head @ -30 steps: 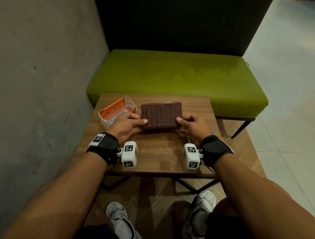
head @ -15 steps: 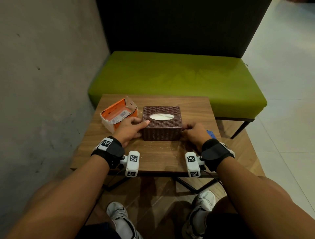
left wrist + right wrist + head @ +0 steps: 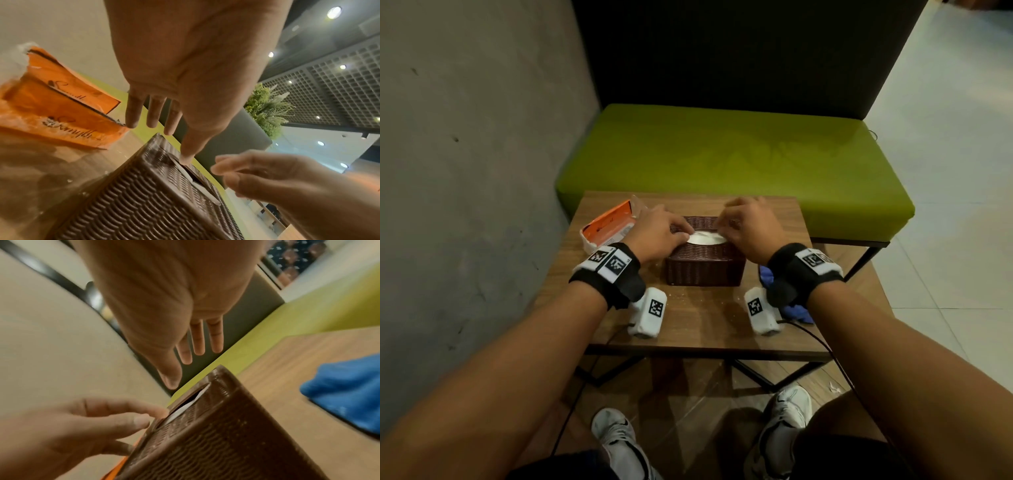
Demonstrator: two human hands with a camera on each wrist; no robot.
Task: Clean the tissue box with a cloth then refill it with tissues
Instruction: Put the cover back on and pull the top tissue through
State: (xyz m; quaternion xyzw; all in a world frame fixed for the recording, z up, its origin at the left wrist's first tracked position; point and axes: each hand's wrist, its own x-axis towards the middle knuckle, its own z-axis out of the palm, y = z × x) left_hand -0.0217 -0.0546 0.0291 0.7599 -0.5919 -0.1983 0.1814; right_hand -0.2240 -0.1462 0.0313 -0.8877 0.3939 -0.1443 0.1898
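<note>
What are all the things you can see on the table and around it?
tissue box: one, dark brown woven, middle of the table, upright
tissue: white, showing in the slot on top of the box
tissue pack: one, orange and white, torn open, left of the box
cloth: one, blue, on the table right of the box, partly hidden by the wrist
table: one, brown wood with black legs
bench: one, green seat, dark back, behind the table
plant: one, green, far off
shoes: two, white, under the table
left hand: fingers at the slot's left end
right hand: fingers at the slot's right end
</note>
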